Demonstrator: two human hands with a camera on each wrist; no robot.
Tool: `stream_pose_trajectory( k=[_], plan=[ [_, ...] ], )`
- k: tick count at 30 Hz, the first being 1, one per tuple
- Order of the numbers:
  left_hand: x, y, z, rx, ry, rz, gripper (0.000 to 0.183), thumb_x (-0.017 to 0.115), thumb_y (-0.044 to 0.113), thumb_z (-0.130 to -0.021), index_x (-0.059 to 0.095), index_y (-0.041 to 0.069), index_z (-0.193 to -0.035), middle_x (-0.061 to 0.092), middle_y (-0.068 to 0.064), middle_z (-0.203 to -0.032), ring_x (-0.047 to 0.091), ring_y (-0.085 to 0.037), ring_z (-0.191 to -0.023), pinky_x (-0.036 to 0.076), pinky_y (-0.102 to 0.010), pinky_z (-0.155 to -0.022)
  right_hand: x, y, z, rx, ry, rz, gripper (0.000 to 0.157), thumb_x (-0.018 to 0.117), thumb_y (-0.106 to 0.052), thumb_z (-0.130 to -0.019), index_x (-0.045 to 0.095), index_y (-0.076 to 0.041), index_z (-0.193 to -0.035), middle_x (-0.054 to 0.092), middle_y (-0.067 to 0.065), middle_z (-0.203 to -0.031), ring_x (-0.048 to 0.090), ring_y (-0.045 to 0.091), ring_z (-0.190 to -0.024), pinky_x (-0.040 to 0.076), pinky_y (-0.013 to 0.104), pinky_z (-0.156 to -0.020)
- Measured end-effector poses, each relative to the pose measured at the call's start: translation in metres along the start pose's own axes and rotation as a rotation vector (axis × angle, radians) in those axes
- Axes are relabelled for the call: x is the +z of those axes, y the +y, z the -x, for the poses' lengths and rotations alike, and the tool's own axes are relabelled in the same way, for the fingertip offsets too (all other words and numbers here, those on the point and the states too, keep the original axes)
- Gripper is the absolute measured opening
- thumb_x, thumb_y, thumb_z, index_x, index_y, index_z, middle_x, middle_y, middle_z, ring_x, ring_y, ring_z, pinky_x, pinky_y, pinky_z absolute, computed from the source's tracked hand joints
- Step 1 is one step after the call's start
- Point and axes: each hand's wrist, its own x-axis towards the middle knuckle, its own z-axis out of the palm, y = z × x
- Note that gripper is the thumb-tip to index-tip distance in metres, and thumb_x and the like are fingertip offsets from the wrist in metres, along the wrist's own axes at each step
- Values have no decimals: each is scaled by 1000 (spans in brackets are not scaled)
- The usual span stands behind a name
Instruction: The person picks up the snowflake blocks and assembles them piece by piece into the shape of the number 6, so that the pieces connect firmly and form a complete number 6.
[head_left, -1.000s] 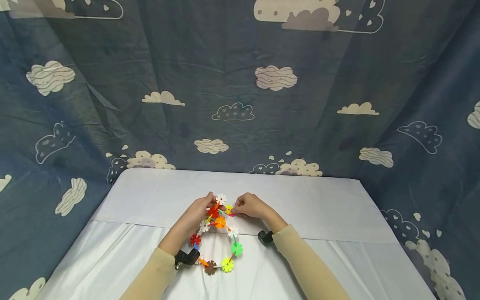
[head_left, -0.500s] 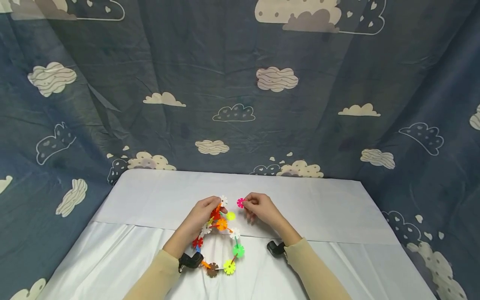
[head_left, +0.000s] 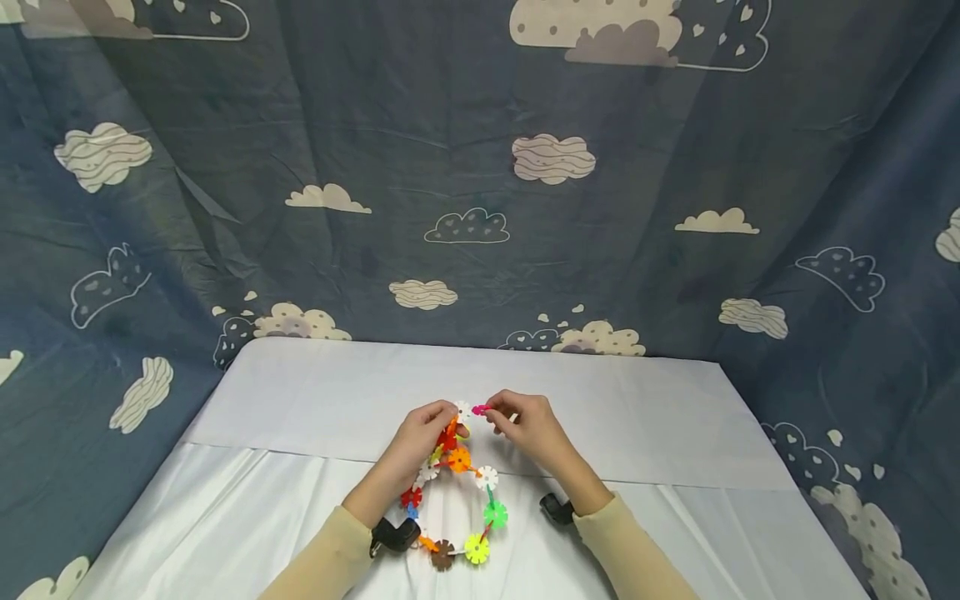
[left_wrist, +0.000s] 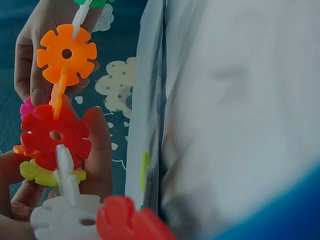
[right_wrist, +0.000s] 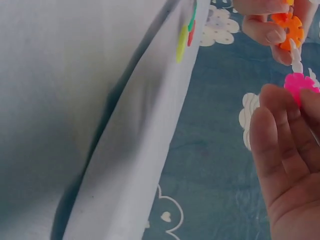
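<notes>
A ring of toothed plastic snowflake discs in several colours stands on the white cloth, with a green disc (head_left: pixel 496 514) and a brown disc (head_left: pixel 443 555) along its near side. My left hand (head_left: pixel 416 442) grips it at the top, fingers around the red disc (left_wrist: pixel 42 137) below an orange disc (left_wrist: pixel 66 54). A white disc (head_left: pixel 463 412) projects above those fingertips. My right hand (head_left: pixel 528 423) pinches a pink disc (right_wrist: pixel 298 85) between thumb and fingertips, seen edge-on in the head view. The pink disc is right at the white disc's edge. A yellow disc (left_wrist: pixel 40 173) is partly hidden behind the red one.
White cloth (head_left: pixel 637 417) covers the table, its far edge meeting a dark blue curtain (head_left: pixel 465 108) printed with clouds. A black wrist camera (head_left: pixel 395 535) on the left wrist overlaps the ring's lower left in the head view.
The pink disc came away from beside the yellow disc in my right hand, then turned edge-on against the white disc. My left hand and the ring shifted right.
</notes>
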Motion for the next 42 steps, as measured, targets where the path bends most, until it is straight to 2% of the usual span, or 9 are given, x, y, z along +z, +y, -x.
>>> stream_pose_trajectory(
  k=[3, 7, 14, 21, 28, 31, 35, 37, 42],
  plan=[
    [-1, 0, 1, 5, -15, 8, 39, 53, 37, -112, 69, 2, -123, 77, -3, -93, 68, -17, -99, 51, -40, -106, 1, -1, 0, -37, 27, 53, 4, 76, -7, -97, 77, -10, -100, 80, 11, -87, 68, 13, -64, 54, 20, -57],
    [-1, 1, 4, 6, -25, 16, 39, 52, 34, -112, 68, 0, -124, 77, -3, -93, 69, -16, -97, 53, -36, -104, 2, -4, -1, -70, 53, 111, 9, 79, -6, -95, 78, -13, -99, 80, 3, -87, 63, 0, -64, 55, 18, -58],
    [-1, 3, 5, -2, -20, 18, 35, 51, 34, -113, 70, 5, -118, 78, -4, -93, 68, -16, -95, 52, -32, -97, 6, -7, -1, -115, 93, 162, 11, 78, -4, -95, 78, -14, -100, 81, 0, -91, 70, 8, -67, 59, 19, -63],
    [-2, 4, 5, -4, -31, 40, 37, 51, 34, -113, 69, 2, -118, 78, -6, -94, 68, -17, -92, 52, -27, -89, 10, -8, -2, -7, 79, -4, 8, 73, -4, -99, 76, -10, -101, 81, 13, -89, 74, 28, -67, 58, 20, -60],
    [-4, 2, 3, -21, -44, 73, 33, 52, 32, -113, 69, 4, -113, 77, -6, -93, 72, -17, -82, 55, -25, -84, 13, -4, -2, -99, 104, 83, 11, 77, -1, -95, 76, -11, -99, 81, 4, -88, 74, 19, -65, 58, 19, -60],
    [-5, 2, 3, -22, -52, 90, 34, 51, 32, -113, 69, 3, -114, 77, -4, -93, 74, -16, -79, 56, -26, -83, 15, -5, -1, -42, 86, 18, 7, 75, -5, -98, 76, -10, -101, 81, 8, -89, 75, 22, -68, 61, 22, -61],
    [-5, 1, 2, -34, -65, 117, 36, 50, 31, -113, 68, 0, -120, 77, -2, -92, 75, -16, -79, 58, -26, -84, 18, -6, 0, 147, 49, -195, 6, 72, -12, -101, 76, -10, -105, 81, 14, -93, 77, 25, -72, 65, 36, -64],
    [-5, 1, 2, -41, -73, 117, 39, 50, 31, -113, 67, -2, -125, 77, -1, -92, 76, -15, -79, 58, -26, -86, 19, -6, 1, 195, 43, -255, 7, 72, -13, -102, 76, -9, -106, 80, 16, -94, 76, 24, -73, 65, 41, -65],
    [-4, 0, 3, -44, -64, 95, 39, 51, 32, -113, 68, -2, -122, 78, -5, -93, 75, -15, -78, 57, -25, -82, 21, -7, 2, 117, 50, -164, 4, 72, -9, -101, 76, -8, -102, 80, 15, -92, 75, 18, -69, 64, 34, -62]
  ],
)
